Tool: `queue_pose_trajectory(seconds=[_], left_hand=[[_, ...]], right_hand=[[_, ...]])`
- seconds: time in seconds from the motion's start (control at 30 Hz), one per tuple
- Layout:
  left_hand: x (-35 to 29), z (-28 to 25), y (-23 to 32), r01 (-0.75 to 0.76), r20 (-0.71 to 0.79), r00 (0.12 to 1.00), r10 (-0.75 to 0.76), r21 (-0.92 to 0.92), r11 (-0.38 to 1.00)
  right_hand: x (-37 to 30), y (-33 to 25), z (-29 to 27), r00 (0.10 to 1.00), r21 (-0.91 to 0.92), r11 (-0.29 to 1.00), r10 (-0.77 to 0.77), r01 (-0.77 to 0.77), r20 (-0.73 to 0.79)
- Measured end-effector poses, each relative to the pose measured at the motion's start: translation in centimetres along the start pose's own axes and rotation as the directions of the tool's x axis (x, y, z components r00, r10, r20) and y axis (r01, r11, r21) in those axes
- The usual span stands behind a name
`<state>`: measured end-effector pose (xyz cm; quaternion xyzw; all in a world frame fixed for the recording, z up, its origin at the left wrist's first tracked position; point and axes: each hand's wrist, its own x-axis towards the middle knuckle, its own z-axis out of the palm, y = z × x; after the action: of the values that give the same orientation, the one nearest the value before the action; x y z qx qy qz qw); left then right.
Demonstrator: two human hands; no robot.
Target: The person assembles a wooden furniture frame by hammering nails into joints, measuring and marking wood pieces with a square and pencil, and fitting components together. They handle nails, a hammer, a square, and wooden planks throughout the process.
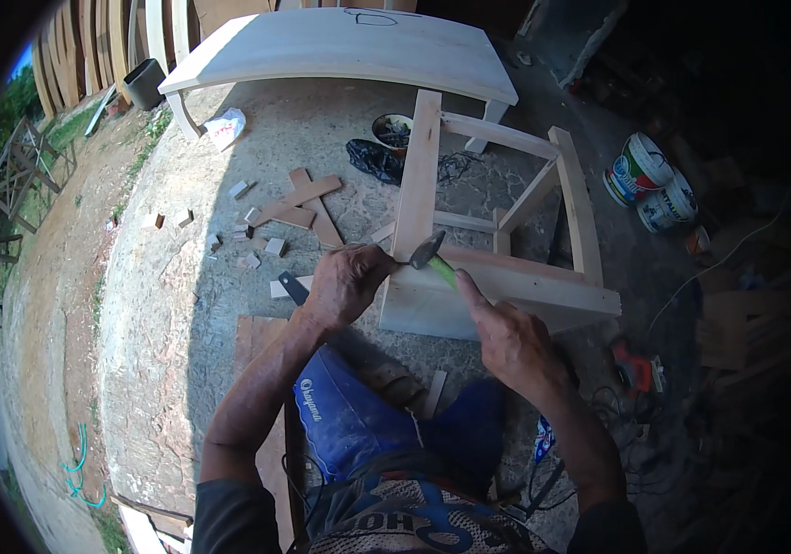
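Note:
My right hand is wrapped round the green handle of a hammer. The hammer's dark metal head is at the near left corner of a pale wooden frame, beside my left fingertips. With its fingers pinched together, my left hand holds a thin dark nail against that corner; most of it is hidden by the fingers. The frame lies on the floor before my knees, built of boards and rails, with one wide board running away from me.
Behind the frame stands a white-topped table. Wood offcuts and a saw blade lie left of it, near a black plastic bag and a bowl. Buckets and a red power tool are at the right.

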<state>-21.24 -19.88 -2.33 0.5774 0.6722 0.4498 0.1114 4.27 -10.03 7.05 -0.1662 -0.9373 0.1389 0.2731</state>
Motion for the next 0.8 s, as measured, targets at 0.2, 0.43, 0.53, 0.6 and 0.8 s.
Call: queue_pose_trajectory(seconds=[0.2, 0.43, 0.53, 0.6, 0.8], left_hand=[[0.3, -1.3, -0.2, 0.03, 0.029, 0.999, -0.03, 0.002, 1.0], [3.4, -1.7, 3.5, -0.086, -0.209, 0.973, 0.097, 0.06, 0.994], [5.0, 2.6, 6.6, -0.217, -0.158, 0.966, 0.203, -0.077, 0.973], [5.5, 6.0, 7.0, -0.148, -0.024, 0.989, 0.146, -0.111, 0.983], [6.7, 11.8, 9.2, -0.169, 0.091, 0.983, 0.159, 0.114, 0.979]], right_hand=[[1.1, -0.1, -0.9, 0.994, 0.181, 0.979, 0.088, -0.097, 0.057], [-4.0, 1.4, -2.9, 0.955, 0.283, 0.926, 0.285, -0.251, -0.086], [-6.4, 2.4, -4.0, 0.855, 0.452, 0.761, 0.518, -0.466, 0.01], [-7.4, 3.2, -5.0, 0.856, 0.419, 0.78, 0.517, -0.466, -0.01], [-10.3, 5.2, -7.0, 0.876, 0.235, 0.862, 0.476, -0.45, -0.069]])
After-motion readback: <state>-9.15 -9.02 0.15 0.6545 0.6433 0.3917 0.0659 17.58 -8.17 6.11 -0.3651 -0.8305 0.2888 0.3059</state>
